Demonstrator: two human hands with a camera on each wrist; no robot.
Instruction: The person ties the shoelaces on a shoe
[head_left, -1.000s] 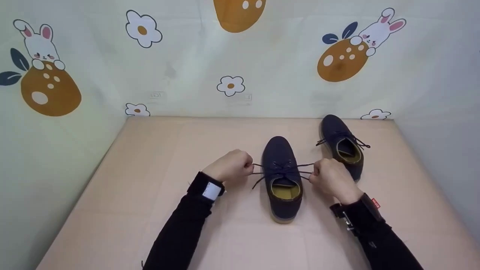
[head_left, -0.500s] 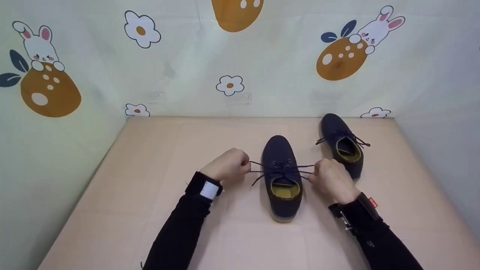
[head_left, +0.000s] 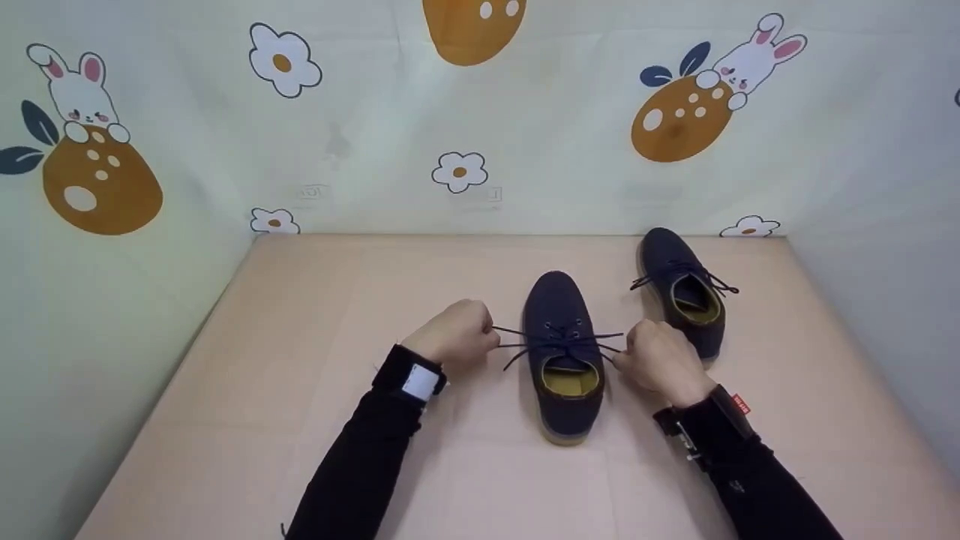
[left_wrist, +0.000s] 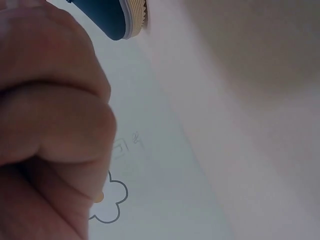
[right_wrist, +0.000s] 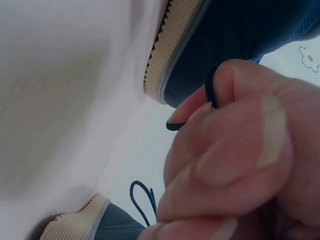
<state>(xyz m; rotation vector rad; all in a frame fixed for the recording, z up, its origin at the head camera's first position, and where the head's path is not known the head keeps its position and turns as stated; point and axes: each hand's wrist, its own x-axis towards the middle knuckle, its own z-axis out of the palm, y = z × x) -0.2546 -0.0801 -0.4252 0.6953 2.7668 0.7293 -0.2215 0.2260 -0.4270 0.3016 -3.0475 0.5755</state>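
A dark blue lace-up shoe (head_left: 556, 300) with a yellowish lining stands upright, toe away from me. To its left my left hand (head_left: 456, 331), fingers curled, holds the shoelace (head_left: 512, 331), with two strands stretched taut from the shoe. On the other side, my right hand (head_left: 664, 360) pinches lace too; the right wrist view has a dark lace (right_wrist: 209, 90) between thumb and finger. One upper strand on that side ends just short of the right hand. A loose lace tip hangs at the shoe's left. The left wrist view mostly shows curled fingers (left_wrist: 55, 120), their lace hidden.
A matching shoe (head_left: 664, 255), its laces in a bow, stands farther back on the right, close behind my right hand. The beige tabletop (head_left: 315, 300) meets a pale curtain (head_left: 375, 135) printed with rabbits and flowers at the back and sides.
My left hand has drawn slightly left with its strands. On the right, the upper strand has come free of my right hand's fingers. Both shoes have stayed in place.
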